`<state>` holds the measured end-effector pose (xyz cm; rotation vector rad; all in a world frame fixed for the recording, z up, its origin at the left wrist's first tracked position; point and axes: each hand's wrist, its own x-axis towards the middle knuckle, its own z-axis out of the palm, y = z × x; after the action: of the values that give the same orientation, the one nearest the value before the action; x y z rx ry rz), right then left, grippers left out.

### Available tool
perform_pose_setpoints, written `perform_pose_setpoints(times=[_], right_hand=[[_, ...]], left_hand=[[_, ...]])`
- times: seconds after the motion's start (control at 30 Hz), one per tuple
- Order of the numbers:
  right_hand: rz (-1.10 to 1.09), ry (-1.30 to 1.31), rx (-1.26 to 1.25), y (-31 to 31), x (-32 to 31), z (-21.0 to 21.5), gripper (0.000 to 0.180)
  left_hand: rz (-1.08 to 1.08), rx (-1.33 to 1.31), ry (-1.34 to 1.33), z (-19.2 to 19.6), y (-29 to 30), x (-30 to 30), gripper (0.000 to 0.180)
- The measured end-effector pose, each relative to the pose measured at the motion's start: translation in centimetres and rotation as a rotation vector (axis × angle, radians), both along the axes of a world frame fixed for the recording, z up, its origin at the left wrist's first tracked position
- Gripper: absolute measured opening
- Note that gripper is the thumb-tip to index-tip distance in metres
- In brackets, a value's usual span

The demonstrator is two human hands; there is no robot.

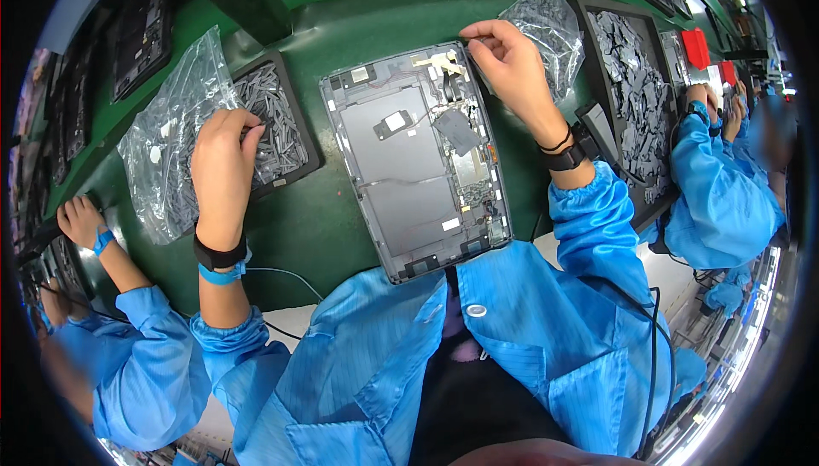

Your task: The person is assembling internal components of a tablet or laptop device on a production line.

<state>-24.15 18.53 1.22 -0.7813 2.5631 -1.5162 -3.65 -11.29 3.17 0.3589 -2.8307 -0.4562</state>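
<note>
Grey opened tablet [418, 159], long axis running away, right hand [510, 61] at far end

An opened grey tablet chassis [418, 159] lies flat on the green tabletop [341, 39], back side up, its inner plates and small circuit board exposed; its top right corner sits under the right grip [510, 61]. A black tray of small dark strips [277, 120] lies tilted under the left grip [223, 159].

Probably electronics assembly line: green workbench [341, 31]
</note>
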Motion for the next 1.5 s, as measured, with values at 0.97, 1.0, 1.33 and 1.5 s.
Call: perform_pose_setpoints(times=[0.97, 1.0, 1.33, 1.5], right_hand=[[-0.042, 0.033, 0.158, -0.7, 1.5, 1.4, 0.022], [-0.036, 0.098, 0.194, -1.0, 1.6, 1.6, 0.020], [-0.009, 0.362, 0.181, -1.4, 1.6, 0.1, 0.019], [-0.024, 0.157, 0.118, -0.8, 1.9, 1.4, 0.022]], left_hand=[[-0.196, 1.291, 0.004, -0.7, 11.7, -2.3, 0.025], [-0.197, 1.292, 0.001, -0.7, 11.8, -2.3, 0.025], [-0.144, 1.461, -0.101, -1.0, 11.9, -2.3, 0.031], [-0.139, 1.494, -0.083, -1.1, 11.7, -2.6, 0.032]])
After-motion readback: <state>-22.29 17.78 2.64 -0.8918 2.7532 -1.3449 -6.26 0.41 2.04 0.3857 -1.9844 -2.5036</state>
